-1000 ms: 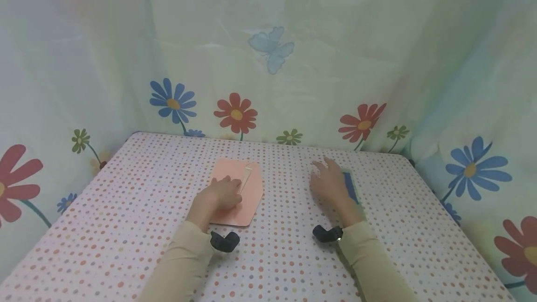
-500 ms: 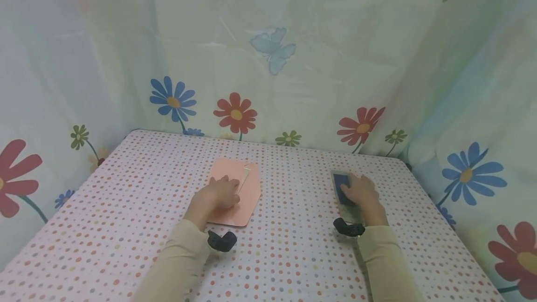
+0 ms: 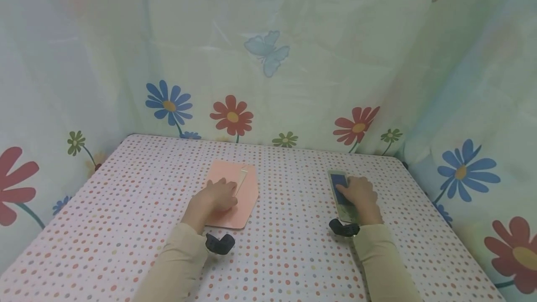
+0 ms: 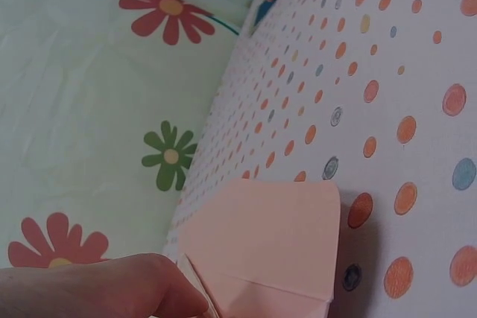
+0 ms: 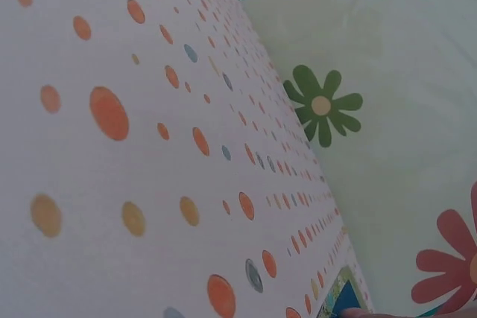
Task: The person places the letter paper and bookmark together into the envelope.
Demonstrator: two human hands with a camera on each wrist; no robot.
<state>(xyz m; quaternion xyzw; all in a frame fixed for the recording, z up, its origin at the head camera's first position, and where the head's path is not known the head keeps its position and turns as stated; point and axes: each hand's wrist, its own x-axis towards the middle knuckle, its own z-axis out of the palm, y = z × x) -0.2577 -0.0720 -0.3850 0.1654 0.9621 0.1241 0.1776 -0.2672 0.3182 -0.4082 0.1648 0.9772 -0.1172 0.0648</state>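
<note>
In the head view my left hand (image 3: 215,198) rests on a pink envelope (image 3: 245,202) lying on the spotted tablecloth. A thin pale strip (image 3: 241,181) runs across the envelope beside the fingers. In the left wrist view a finger of that hand (image 4: 112,288) touches the strip, and a crease crosses the pink paper. Towards the right, my right hand (image 3: 364,195) grips a flat rectangular card (image 3: 340,181) with a blue panel and pale border. Its thumb lies over the blue face; the other fingers are mostly hidden at the right side.
A polka-dot cloth (image 3: 289,227) covers the table. Behind and at both sides hangs a curtain (image 3: 310,83) printed with flowers and butterflies. Both wrists carry a black camera; the left one (image 3: 220,244) sits below the envelope.
My right hand has moved from the left of the card onto it and now holds its right side, thumb on top. The left hand has stayed on the envelope.
</note>
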